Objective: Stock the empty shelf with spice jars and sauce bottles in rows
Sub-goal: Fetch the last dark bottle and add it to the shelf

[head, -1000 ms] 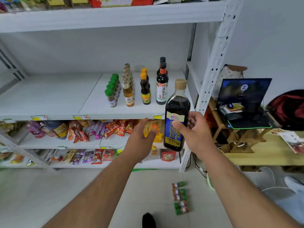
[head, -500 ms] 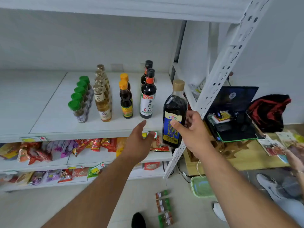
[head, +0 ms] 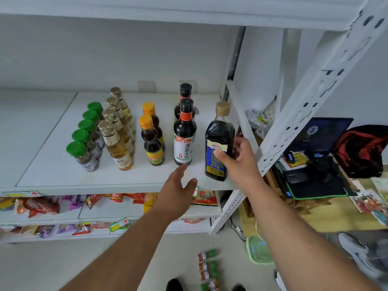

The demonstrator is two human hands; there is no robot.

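The right hand (head: 237, 162) grips a dark bottle (head: 218, 143) at the shelf's (head: 52, 177) right front corner, seemingly resting there, beside 2 soy bottles (head: 184, 131). The left hand (head: 176, 194) hovers open-fingered at the front edge.

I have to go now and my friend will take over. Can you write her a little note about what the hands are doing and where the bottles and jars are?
Right hand: grips the blue-label bottle at the right end of the shelf; whether its base rests there is unclear.
Left hand: open, holds nothing, near the shelf's front edge.
Done: four rows stand on the shelf: green-cap jars, gold-cap bottles, orange-cap bottles, black-cap bottles.
Left: set the blue-label bottle down to start a fifth row, then bring up the jars on the floor.
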